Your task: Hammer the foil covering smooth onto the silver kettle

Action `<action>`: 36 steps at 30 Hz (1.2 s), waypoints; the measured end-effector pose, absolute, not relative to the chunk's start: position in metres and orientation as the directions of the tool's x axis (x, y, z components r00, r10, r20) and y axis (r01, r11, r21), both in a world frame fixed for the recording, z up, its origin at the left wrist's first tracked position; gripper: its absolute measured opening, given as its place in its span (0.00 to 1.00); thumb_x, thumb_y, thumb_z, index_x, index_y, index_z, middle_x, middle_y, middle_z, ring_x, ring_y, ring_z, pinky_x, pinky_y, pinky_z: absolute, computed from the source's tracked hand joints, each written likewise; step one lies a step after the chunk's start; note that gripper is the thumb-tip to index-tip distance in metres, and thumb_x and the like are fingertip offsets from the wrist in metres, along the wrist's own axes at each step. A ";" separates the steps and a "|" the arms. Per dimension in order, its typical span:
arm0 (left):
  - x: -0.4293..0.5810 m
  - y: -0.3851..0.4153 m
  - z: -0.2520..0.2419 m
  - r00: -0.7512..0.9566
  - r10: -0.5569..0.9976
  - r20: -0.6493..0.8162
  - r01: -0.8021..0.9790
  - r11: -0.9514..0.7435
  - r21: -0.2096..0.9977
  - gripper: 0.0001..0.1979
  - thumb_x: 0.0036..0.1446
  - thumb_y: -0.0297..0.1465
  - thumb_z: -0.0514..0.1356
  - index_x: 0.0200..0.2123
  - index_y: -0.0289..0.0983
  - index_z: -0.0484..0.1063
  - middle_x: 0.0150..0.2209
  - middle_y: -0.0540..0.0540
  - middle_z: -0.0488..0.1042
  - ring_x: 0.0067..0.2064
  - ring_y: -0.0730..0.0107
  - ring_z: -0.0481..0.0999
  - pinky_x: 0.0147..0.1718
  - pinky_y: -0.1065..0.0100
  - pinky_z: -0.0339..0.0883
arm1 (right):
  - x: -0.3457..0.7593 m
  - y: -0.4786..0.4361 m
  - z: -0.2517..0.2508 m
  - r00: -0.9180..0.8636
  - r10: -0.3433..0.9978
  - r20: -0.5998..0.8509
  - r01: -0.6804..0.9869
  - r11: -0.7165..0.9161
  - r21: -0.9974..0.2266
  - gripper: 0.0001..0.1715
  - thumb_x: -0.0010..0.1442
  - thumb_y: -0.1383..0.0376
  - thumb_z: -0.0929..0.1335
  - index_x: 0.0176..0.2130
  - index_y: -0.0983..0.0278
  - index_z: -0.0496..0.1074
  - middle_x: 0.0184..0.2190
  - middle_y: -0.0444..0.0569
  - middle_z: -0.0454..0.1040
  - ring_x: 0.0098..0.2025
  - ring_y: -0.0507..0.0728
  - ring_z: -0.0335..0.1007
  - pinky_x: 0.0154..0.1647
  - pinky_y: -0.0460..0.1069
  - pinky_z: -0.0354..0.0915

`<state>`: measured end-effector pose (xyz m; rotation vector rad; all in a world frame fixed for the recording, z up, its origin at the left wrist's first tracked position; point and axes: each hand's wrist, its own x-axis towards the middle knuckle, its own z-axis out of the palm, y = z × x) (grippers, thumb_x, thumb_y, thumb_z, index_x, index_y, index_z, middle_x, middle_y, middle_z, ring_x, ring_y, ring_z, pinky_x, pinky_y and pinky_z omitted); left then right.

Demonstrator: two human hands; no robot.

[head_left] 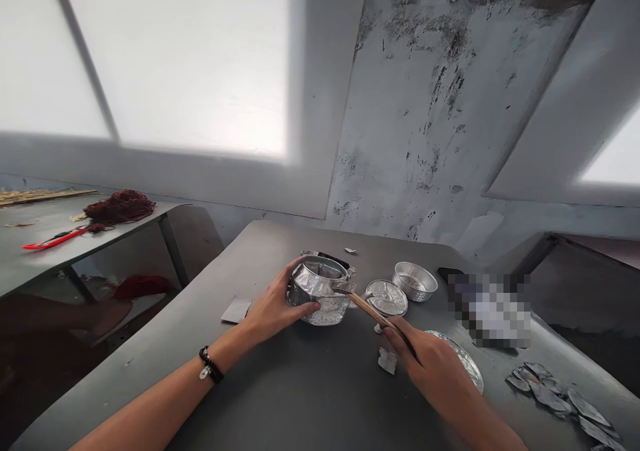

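Observation:
My left hand [280, 307] is wrapped round the left side of a dented silvery metal pot [325, 311] on the grey table. The pot stands roughly upright, its round mouth facing up, with a dark handle [327, 259] on the far side. In my right hand [420, 351] is a wooden-handled hammer [373, 311], its small metal head at the right of the pot's rim; I cannot tell whether they touch. Beyond the handle lie a round metal lid [387, 297] and a shallow perforated metal bowl [415, 281].
A metal plate [463, 361] lies partly behind my right hand. Several scraps of sheet metal [550, 391] are at the right. A flat grey piece [236, 309] lies left of the pot. Another table [30, 264] at the left bears dark red yarn [120, 206] and a red-handled tool [55, 239].

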<state>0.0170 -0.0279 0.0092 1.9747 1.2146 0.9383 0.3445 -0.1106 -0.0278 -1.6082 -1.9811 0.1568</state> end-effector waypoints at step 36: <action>0.013 -0.026 0.022 0.135 0.933 0.335 0.328 -0.361 0.873 0.40 0.66 0.55 0.65 0.74 0.48 0.59 0.70 0.38 0.71 0.69 0.44 0.71 0.63 0.50 0.71 | 0.362 -0.105 -0.023 -0.191 0.867 0.460 0.903 0.339 -0.264 0.23 0.79 0.44 0.58 0.48 0.51 0.74 0.29 0.41 0.79 0.26 0.59 0.78 0.24 0.49 0.56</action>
